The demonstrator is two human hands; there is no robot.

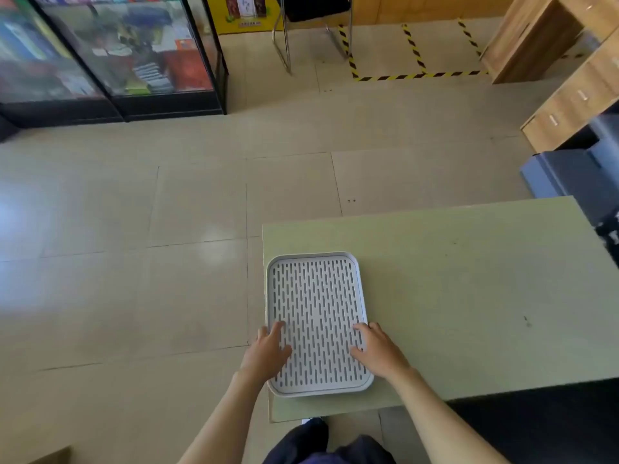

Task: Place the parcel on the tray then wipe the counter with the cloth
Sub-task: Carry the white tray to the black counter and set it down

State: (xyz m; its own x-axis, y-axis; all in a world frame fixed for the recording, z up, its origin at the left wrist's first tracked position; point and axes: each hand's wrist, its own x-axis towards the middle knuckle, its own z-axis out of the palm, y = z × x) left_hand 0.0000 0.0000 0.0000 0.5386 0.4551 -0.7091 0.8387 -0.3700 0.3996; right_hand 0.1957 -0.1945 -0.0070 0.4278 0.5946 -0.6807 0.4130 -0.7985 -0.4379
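Observation:
A white slotted tray [316, 296] lies on the left end of the pale green counter [469, 296], its long side running away from me. My left hand [268, 354] grips the tray's near left edge, thumb on top. My right hand [378, 351] holds the near right edge the same way. Nothing lies on the tray. No parcel and no cloth are in view.
The counter's left edge runs just beside the tray, with tiled floor [134, 262] beyond. A dark object [611, 236] sits at the counter's far right. Glass display cabinets [110, 55] stand at the back left, wooden drawers [569, 105] at the back right.

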